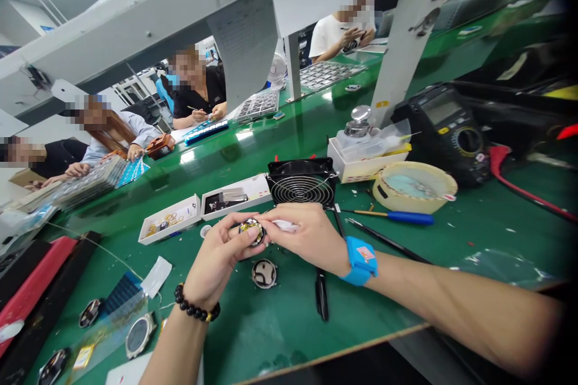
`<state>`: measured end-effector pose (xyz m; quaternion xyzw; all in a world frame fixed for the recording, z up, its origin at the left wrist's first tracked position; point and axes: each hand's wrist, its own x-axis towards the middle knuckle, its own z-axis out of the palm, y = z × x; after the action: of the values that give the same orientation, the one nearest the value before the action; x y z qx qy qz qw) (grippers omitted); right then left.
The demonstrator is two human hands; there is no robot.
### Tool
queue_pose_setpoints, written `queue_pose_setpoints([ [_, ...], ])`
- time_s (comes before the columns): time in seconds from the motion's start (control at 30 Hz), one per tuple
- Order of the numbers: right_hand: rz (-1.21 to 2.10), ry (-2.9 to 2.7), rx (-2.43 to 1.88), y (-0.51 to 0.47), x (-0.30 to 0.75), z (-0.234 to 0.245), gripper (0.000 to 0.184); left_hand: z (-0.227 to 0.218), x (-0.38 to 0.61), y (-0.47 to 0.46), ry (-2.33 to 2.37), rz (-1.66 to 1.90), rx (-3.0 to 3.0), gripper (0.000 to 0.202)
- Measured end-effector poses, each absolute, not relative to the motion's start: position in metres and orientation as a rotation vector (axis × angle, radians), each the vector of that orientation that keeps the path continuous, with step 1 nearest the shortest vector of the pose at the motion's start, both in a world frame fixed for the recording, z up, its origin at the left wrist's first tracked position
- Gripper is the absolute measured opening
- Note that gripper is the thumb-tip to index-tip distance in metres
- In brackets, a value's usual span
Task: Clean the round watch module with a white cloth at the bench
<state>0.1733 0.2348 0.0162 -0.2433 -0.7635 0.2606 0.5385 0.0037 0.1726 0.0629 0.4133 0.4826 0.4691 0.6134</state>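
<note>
My left hand (217, 261), with a black bead bracelet at the wrist, is closed round a small round watch body (251, 231) with gold and dark parts inside. My right hand (307, 234), with a blue wrist strap, is closed in a pinch on a small white thing (285, 225) pressed against the watch body. Both hands hover just above the green bench mat (370, 295). Another round watch case (264, 273) lies on the mat right under them. A black tool (321, 295) lies beside it.
A black fan (301, 181) stands behind my hands, with two white parts trays (170, 221) to its left. A blue-handled screwdriver (397, 216), a tape roll (414, 186), a dispenser bottle (357, 126) and a multimeter (447, 132) sit right. Watch cases (139, 334) lie front left. Several people work opposite.
</note>
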Motion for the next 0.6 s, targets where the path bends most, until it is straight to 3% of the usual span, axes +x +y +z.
queue_pose_setpoints([
  [0.6, 0.635, -1.801, -0.573, 0.2335, 0.1725, 0.0179, 0.015, 0.0623, 0.0062, 0.1714, 1.127, 1.104, 0.939, 0.033],
])
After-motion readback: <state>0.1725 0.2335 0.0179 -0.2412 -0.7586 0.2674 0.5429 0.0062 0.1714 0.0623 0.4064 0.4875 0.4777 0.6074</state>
